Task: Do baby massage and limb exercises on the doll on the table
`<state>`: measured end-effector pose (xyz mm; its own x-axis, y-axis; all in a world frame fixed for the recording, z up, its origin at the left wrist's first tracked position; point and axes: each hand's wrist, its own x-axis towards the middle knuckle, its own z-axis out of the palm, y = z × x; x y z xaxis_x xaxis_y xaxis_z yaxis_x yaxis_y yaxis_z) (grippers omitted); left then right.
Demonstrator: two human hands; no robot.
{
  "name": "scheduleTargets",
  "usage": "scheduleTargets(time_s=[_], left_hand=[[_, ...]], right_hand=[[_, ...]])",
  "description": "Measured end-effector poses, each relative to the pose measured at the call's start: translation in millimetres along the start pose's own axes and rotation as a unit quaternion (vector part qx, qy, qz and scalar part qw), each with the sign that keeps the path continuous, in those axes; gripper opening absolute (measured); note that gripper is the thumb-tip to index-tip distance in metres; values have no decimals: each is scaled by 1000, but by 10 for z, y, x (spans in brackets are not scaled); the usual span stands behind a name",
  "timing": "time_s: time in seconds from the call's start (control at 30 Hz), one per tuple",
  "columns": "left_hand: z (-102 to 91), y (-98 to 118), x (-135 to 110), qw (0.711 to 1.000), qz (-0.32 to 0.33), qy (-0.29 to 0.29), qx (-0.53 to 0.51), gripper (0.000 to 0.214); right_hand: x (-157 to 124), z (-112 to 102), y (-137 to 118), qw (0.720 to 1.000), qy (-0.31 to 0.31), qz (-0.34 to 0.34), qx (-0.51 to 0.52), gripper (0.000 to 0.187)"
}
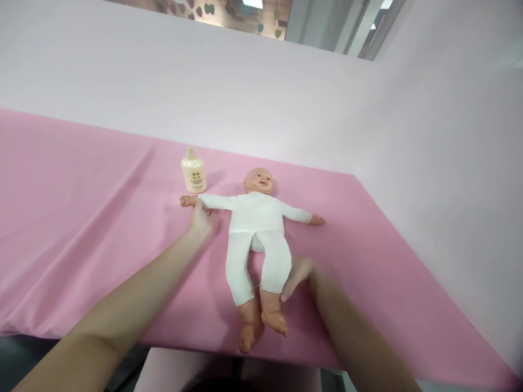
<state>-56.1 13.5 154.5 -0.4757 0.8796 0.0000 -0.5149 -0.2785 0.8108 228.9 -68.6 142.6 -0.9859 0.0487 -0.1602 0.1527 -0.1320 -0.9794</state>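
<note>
A baby doll (258, 215) in a white cloth body lies on its back, arms spread and head toward the wall. My left hand (201, 218) is closed round its outstretched arm near the wrist, thumb on top and fingertips showing beyond the sleeve. Against the lower part of the doll's other-side leg is my right hand (297, 276), curled round it from outside; most of its fingers are hidden behind the leg. Just beyond my left hand stands a pale yellow pump bottle (194, 173) with a printed label.
Pink cloth (368, 272) covers the table, with wrinkles at the left. A white wall (245, 92) rises along the back, and another white wall (461, 136) borders the right side. Above the back wall, an opening shows hanging heart-shaped decorations (210, 8).
</note>
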Motion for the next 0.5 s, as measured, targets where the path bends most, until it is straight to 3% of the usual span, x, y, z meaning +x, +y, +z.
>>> scheduleTargets(time_s=[0.13, 0.3, 0.4, 0.5], left_hand=[[15, -13, -30, 998, 56, -29, 14, 29], [24, -25, -118, 976, 163, -112, 92, 42], [15, -42, -183, 935, 252, -174, 178, 50], [-11, -62, -251, 859, 336, -268, 277, 47]], right_hand=[[0, -3, -96, 996, -71, 11, -54, 35], [43, -46, 54, 989, -117, -80, -40, 54], [48, -47, 246, 982, -56, -173, 38, 63], [32, -43, 359, 958, 6, -259, 123, 65]])
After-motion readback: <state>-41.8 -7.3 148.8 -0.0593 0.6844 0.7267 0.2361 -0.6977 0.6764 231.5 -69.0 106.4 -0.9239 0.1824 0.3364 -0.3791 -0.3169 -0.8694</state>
